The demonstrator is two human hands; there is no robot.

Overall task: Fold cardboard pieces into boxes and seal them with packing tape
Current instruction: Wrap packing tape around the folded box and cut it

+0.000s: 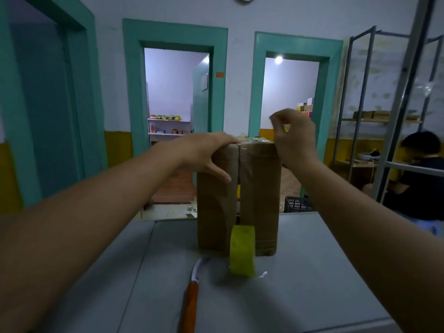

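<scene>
An upright cardboard box (259, 188) blocks the middle of the table (324, 272), with a yellow tape roll (242, 251) just before it, an orange-handled knife (191, 299) front-left, and open surface on both sides.

The knife (191, 294) runs off the bottom edge; whether the right hand (294, 138) pinches anything is unclear.

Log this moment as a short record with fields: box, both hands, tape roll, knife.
box: cardboard, upright on the grey table, vertical seam down its near face
left hand: lies over the box's top left edge, thumb on the near face
right hand: raised at the top right corner, fingers curled; what they pinch cannot be told
tape roll: yellow, on edge before the box
knife: orange handle, flat on the table, left of the roll
</scene>
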